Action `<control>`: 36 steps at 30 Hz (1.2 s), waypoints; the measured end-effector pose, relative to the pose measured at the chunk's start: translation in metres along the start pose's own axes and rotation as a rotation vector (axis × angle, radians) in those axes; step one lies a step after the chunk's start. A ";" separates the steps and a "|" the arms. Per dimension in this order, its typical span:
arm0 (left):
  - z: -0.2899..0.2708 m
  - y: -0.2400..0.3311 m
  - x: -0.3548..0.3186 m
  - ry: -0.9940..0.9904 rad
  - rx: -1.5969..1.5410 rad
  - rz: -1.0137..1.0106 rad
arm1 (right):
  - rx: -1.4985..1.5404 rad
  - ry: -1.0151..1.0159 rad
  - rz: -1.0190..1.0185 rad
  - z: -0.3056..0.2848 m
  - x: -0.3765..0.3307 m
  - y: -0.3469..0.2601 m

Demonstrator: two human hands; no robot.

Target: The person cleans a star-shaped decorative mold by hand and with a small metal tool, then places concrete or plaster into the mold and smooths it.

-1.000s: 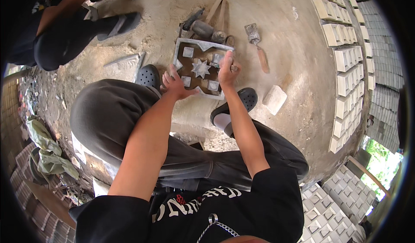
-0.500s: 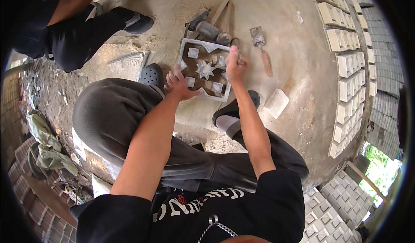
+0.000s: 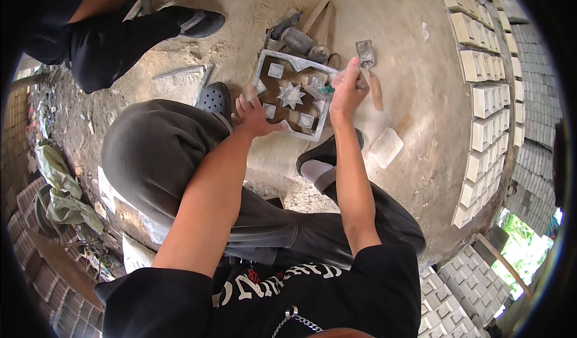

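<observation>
A grey metal mould frame [image 3: 262,67] lies on the floor between my feet. Inside it are a star-shaped block [image 3: 291,95] and several small square blocks over a brown base. My left hand [image 3: 252,116] rests at the frame's lower left side, fingers spread and open, thumb along the near edge. Over the frame's right side my right hand [image 3: 348,92] is closed, thumb pointing up. From it a small brush [image 3: 327,89] with a green tip points left into the mould; the fingers hide its handle.
Beyond the frame lie a mallet [image 3: 297,39] and other wooden-handled tools. A trowel [image 3: 371,73] and a pale slab [image 3: 386,147] lie to the right. Rows of cast blocks [image 3: 484,65] line the far right. Another person's leg [image 3: 129,40] is at the upper left.
My right hand has lifted and moved right from the frame's far right corner, and the green-tipped brush now shows. My left hand stays at the frame's left side.
</observation>
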State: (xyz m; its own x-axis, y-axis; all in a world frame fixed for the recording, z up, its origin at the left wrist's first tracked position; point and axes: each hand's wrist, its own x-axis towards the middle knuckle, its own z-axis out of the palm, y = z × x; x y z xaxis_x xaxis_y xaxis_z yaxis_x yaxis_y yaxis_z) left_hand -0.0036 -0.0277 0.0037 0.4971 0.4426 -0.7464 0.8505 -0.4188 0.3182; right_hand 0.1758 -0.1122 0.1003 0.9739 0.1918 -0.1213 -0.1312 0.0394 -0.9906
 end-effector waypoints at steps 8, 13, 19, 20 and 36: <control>-0.002 0.002 0.003 -0.021 -0.016 -0.015 | 0.195 0.137 -0.035 -0.007 -0.038 -0.046; -0.002 0.003 0.002 -0.018 -0.009 -0.027 | 0.063 0.358 -0.008 -0.002 -0.046 -0.030; -0.001 0.001 0.002 -0.005 -0.016 -0.005 | 0.056 0.055 -0.121 -0.016 -0.032 -0.015; -0.001 0.001 0.003 -0.002 -0.017 0.000 | 0.118 -0.005 -0.111 -0.019 -0.030 -0.015; -0.005 0.003 0.002 0.003 -0.024 -0.013 | -0.122 -0.116 -0.086 -0.013 -0.031 0.024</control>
State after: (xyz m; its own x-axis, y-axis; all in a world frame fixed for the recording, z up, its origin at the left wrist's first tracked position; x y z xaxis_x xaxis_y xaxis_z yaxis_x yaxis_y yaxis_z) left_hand 0.0006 -0.0237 0.0062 0.4862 0.4504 -0.7488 0.8609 -0.3940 0.3219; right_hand 0.1453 -0.1301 0.0797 0.9518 0.3049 -0.0344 -0.0177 -0.0573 -0.9982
